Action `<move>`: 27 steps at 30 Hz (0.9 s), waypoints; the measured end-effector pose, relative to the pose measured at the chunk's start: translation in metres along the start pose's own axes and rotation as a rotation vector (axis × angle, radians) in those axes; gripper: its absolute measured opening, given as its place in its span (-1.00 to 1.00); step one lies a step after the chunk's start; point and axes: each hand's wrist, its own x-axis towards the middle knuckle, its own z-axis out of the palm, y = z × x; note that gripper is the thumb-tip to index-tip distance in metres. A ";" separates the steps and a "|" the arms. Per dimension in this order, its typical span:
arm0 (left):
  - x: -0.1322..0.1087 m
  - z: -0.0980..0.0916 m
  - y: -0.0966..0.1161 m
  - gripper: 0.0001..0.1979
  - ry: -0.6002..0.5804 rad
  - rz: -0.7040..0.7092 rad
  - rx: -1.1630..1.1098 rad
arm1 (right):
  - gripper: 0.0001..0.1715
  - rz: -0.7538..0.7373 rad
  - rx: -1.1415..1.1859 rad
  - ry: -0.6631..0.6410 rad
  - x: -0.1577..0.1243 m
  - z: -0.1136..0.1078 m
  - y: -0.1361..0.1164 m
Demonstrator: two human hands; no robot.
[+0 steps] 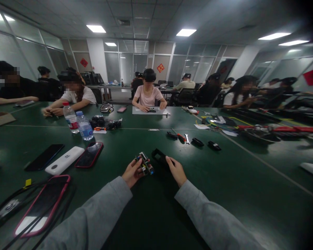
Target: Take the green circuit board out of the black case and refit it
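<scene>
My left hand [132, 172] is closed around a small bundle of little cylindrical parts [145, 164] with metal and coloured ends, held just above the green table [224, 180]. My right hand [175, 170] grips the near end of a black rectangular holder [159, 156] that lies on the table just right of the bundle. Both arms wear grey sleeves.
Left of my hands lie a red-cased phone [89, 155], a white power bank [64, 160], a black phone [44, 157] and a pink-cased phone [43, 205] with black cables. Two water bottles [78, 123] stand behind. Tools [181, 137] lie ahead on the right. Other people sit around the tables.
</scene>
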 end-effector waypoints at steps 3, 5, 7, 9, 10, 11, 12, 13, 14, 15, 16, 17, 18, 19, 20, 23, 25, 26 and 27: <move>0.000 0.000 0.000 -0.53 -0.001 0.000 0.002 | -0.43 0.001 -0.026 -0.001 0.003 -0.001 0.005; 0.001 -0.001 -0.001 -0.53 0.003 0.000 0.009 | -0.44 -0.004 -0.034 -0.001 0.005 -0.001 0.008; 0.002 -0.001 -0.002 -0.54 0.003 0.007 0.013 | -0.44 -0.016 -0.038 -0.001 0.007 -0.001 0.012; 0.002 -0.001 -0.002 -0.54 0.002 0.011 0.013 | -0.45 -0.031 -0.044 -0.001 0.009 0.000 0.015; 0.002 -0.001 -0.002 -0.54 -0.001 0.011 0.013 | -0.46 -0.039 -0.049 -0.001 0.009 0.000 0.016; 0.002 -0.001 -0.001 -0.54 -0.003 0.011 0.013 | -0.47 -0.048 -0.056 -0.001 0.010 0.000 0.016; 0.002 0.000 -0.001 -0.54 -0.004 0.010 0.015 | -0.48 -0.056 -0.064 -0.002 0.010 0.000 0.017; 0.001 0.000 0.000 -0.55 -0.004 0.010 0.015 | -0.49 -0.065 -0.073 -0.002 0.011 -0.001 0.016; 0.000 0.001 0.000 -0.55 -0.002 0.010 0.014 | -0.50 -0.074 -0.083 0.003 0.011 -0.002 0.015; 0.000 0.001 0.000 -0.56 0.000 0.011 0.013 | -0.51 -0.082 -0.093 0.014 0.011 -0.004 0.012; -0.001 0.001 0.000 -0.56 0.004 0.009 0.012 | -0.51 -0.087 -0.101 0.033 0.010 -0.006 0.009; -0.001 0.001 0.000 -0.56 0.008 0.009 0.013 | -0.51 -0.101 -0.112 0.072 0.009 -0.008 0.004; -0.001 0.001 0.000 -0.56 0.007 0.011 0.013 | -0.50 -0.133 -0.130 0.133 0.007 -0.010 -0.003; 0.000 0.000 -0.001 -0.56 0.006 0.014 0.013 | -0.50 -0.186 -0.155 0.205 0.003 -0.011 -0.010; 0.000 -0.001 -0.002 -0.55 0.005 0.019 0.013 | -0.51 -0.260 -0.186 0.271 -0.003 -0.011 -0.018; 0.003 -0.004 -0.005 -0.54 0.011 0.030 0.007 | -0.52 -0.523 -0.296 0.295 -0.027 0.001 -0.042; 0.006 -0.005 -0.007 -0.54 0.018 0.039 0.004 | -0.52 -0.651 -0.366 0.146 -0.046 0.016 -0.054; 0.007 -0.006 -0.008 -0.54 0.017 0.047 0.001 | -0.52 -0.699 -0.404 0.065 -0.055 0.024 -0.058; 0.007 -0.007 -0.009 -0.55 0.015 0.058 -0.001 | -0.51 -0.736 -0.440 -0.006 -0.062 0.031 -0.061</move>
